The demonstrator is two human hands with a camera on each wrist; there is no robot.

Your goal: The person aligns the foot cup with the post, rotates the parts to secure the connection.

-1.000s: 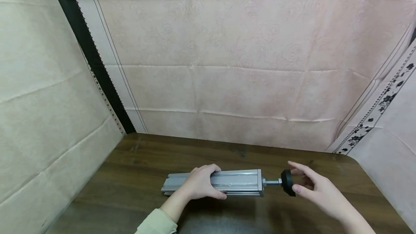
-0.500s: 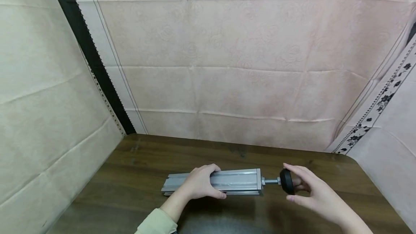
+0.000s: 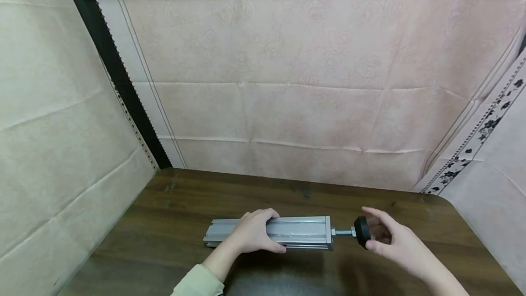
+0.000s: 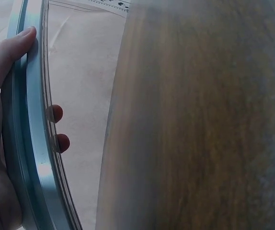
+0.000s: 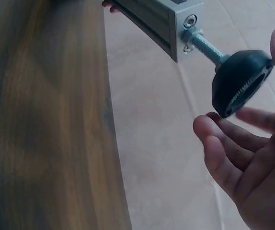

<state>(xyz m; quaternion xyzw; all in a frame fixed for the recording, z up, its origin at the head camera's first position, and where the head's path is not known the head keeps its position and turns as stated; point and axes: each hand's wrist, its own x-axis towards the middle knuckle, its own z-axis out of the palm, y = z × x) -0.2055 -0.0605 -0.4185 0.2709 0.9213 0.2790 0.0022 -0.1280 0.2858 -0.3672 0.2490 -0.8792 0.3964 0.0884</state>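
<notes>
My left hand grips a silver aluminium profile from above. The thumb lies along the near side. In the left wrist view, two fingertips of that hand show past the profile's far edge. From the profile's right end runs a threaded rod with nuts, bearing a black round leveling foot. My right hand is curved about this foot, its thumb at the near rim and its index finger just above the top. In the right wrist view, fingers bend close under the foot's hollow face.
The brown wooden table has a dark wood-grain top with rounded far corners. Pale patterned cloth hangs behind it, with more cloth at both sides. A black strip runs down the back left corner.
My right hand's fingers have shifted about the foot: the index finger first came to its top, then lifted slightly, while the thumb dropped away and returned. My left hand holds still on the profile.
</notes>
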